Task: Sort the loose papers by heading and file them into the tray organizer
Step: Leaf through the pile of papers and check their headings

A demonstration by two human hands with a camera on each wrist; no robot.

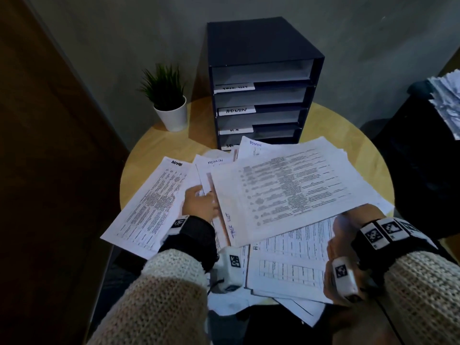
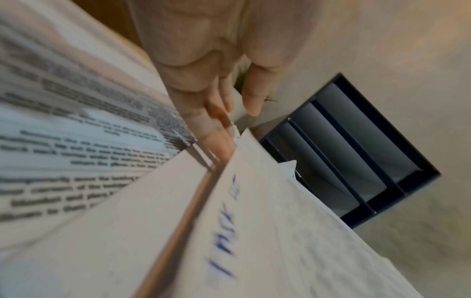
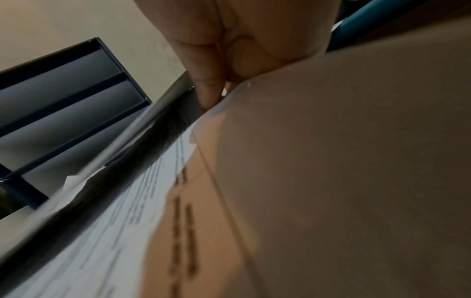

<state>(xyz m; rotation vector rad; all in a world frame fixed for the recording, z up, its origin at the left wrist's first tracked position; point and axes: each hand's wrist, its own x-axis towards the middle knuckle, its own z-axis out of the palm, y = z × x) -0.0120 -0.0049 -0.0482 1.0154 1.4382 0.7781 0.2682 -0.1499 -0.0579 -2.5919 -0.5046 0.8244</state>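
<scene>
Loose printed papers cover the round wooden table [image 1: 348,125]. My left hand [image 1: 199,201] reaches into the pile, and in the left wrist view its thumb and fingers [image 2: 229,113] pinch a sheet's edge beside a page headed "TASK LIST" [image 2: 242,242]. My right hand [image 1: 342,226] pinches the near right edge of a big text sheet [image 1: 293,185], lifted over an "H.R" form [image 1: 291,257]; the right wrist view shows that pinch [image 3: 229,80]. A sheet headed "ADMIN" [image 1: 149,205] lies left. The dark blue tray organizer [image 1: 261,43] stands behind with labelled trays.
A small potted plant in a white pot [image 1: 171,115] stands left of the organizer. A dark chair with crumpled paper [image 1: 445,100] sits to the right. Some sheets hang over the table's near edge [image 1: 298,310]. Grey walls close in behind.
</scene>
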